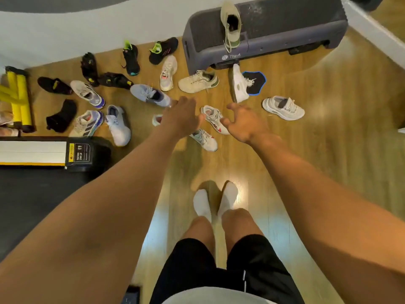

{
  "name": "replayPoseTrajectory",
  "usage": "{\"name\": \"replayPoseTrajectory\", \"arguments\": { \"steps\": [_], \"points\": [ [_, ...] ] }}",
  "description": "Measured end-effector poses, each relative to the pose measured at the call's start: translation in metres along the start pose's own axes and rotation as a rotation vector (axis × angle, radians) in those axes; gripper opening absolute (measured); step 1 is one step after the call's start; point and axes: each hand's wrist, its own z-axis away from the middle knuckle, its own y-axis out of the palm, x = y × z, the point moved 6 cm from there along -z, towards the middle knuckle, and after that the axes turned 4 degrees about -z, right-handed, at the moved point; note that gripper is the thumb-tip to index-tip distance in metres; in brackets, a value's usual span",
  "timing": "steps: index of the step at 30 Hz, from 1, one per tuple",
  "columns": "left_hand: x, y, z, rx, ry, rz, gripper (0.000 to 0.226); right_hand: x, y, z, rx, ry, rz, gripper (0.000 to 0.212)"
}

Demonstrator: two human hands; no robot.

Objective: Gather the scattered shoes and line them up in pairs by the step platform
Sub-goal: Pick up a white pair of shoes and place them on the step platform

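Black shorts (192,266) and white-socked feet (215,202) at bottom, standing on wood floor (328,150). Both bare arms reach forward. Left hand (180,116) is palm down with fingers straight and close together, holding nothing, above a partly hidden pale shoe (157,120). Right hand (243,122) has fingers spread and loosely curled, holding nothing. White-and-red sneaker (213,118) lies between the hands, untouched; white sneaker (205,140) is just below it. Light blue sneaker (150,95) is near the left fingertips.

Grey step platform (285,29) is at top right, one beige shoe (231,23) on top. Cream sneaker (198,82) and a white shoe on its side (238,84) sit just in front, the latter beside a blue-rimmed black disc (258,81). Another white sneaker (282,107) is off right. Black shoes with neon green (131,58) and other pairs are scattered left, unsorted, near yellow foam rollers (16,95).
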Motion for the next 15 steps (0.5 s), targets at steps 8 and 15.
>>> {"name": "replayPoseTrajectory", "arguments": {
  "steps": [8, 15],
  "points": [
    [0.017, 0.080, -0.139, -0.004, -0.058, 0.031, 0.050, -0.083, 0.055, -0.139, 0.039, 0.033, -0.062, 0.048],
    [0.045, 0.229, -0.266, 0.012, 0.011, 0.007, 0.049, -0.170, 0.179, -0.259, 0.077, 0.092, -0.094, 0.044]
  ]
}}
